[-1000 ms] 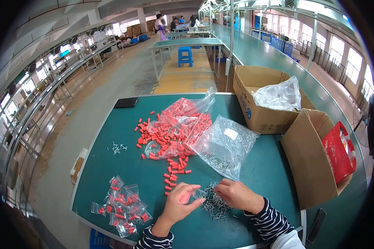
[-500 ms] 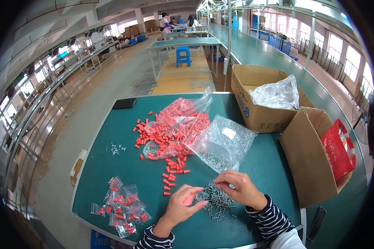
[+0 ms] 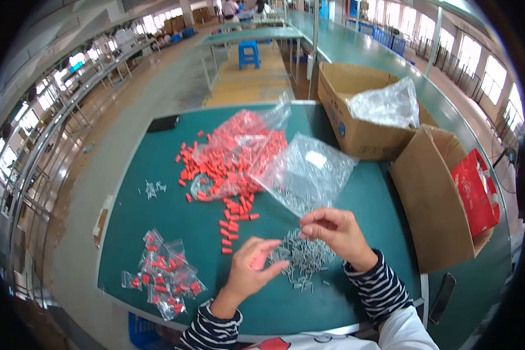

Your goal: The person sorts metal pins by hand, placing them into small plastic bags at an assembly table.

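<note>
Fingers (image 3: 309,224) of the right hand (image 3: 332,233) are pinched together just above the pile of small metal screws (image 3: 303,259), thumb against forefinger, though whatever they grip is too small to make out. Beside it, the left hand (image 3: 254,271) rests with its fingertips at the near edge of the same pile, fingers drawn loosely together around something pale and clear (a small bag, perhaps; I cannot tell for sure). The screws lie in a loose grey heap on the green surface (image 3: 157,221), near its front edge, between the two hands.

Just behind the right hand lies a clear plastic bag of screws (image 3: 306,175), mostly flat. Touching that bag on its left is an open bag of red plastic caps (image 3: 242,151), with more red caps (image 3: 230,224) spilled in a trail toward the left hand. Well to the left, near the front corner, sits a cluster of small filled packets (image 3: 163,274) holding red pieces. A few stray screws (image 3: 151,188) lie apart by the left edge, and a dark phone (image 3: 163,123) lies at the far left corner.

On the right stand two cardboard boxes: the far box (image 3: 356,128) holds crumpled clear plastic, the near box (image 3: 431,204) a red package (image 3: 475,192).
</note>
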{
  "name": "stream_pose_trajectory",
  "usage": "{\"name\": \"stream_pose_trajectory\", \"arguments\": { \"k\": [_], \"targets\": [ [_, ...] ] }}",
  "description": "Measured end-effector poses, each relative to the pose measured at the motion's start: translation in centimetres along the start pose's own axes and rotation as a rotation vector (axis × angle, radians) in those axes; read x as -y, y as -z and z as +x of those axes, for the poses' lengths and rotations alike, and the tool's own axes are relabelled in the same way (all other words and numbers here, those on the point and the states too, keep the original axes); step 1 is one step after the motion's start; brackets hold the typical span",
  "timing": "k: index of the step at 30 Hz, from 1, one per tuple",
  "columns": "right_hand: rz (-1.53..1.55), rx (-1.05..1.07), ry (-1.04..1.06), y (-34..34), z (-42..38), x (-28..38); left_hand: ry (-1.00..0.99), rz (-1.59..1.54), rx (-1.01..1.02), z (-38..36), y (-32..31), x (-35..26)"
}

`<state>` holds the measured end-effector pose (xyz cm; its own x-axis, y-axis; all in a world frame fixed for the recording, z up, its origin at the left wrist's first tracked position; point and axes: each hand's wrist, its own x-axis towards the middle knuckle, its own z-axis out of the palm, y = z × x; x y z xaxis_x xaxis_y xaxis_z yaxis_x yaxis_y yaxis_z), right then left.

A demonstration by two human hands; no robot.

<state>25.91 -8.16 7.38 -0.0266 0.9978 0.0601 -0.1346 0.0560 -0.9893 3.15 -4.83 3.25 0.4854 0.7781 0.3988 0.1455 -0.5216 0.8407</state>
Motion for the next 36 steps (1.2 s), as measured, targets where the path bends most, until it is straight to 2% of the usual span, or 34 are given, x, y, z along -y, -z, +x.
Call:
{"name": "stream_pose_trajectory", "arguments": {
  "k": [7,13,19,25,28,31,36],
  "targets": [
    [0.139,0.067,-0.082,-0.4,0.3,-0.5,0.007,-0.078,-0.006,-0.2,-0.5,0.9],
    [0.099,0.134,-0.111,-0.8,0.2,-0.7,0.023,-0.070,-0.001,-0.2,-0.5,0.6],
    [0.021,0.178,-0.130,-1.3,-0.2,-0.7,-0.017,-0.012,0.003,-0.2,-0.9,0.6],
    [-0.331,0.168,0.008,-1.4,-0.5,-0.7,-0.025,0.008,-0.017,-0.2,-1.4,0.6],
    [-0.333,0.166,0.038,-1.7,-0.6,-0.3,-0.008,0.024,0.001,-0.2,-1.4,0.6],
    [-0.158,0.161,-0.081,-1.8,-0.8,-0.4,0.013,0.042,0.029,-0.3,-1.4,0.4],
    [-0.115,0.202,-0.238,-1.5,-0.3,0.4,-0.015,0.038,0.028,-0.3,-1.5,0.4]
  ]
}}
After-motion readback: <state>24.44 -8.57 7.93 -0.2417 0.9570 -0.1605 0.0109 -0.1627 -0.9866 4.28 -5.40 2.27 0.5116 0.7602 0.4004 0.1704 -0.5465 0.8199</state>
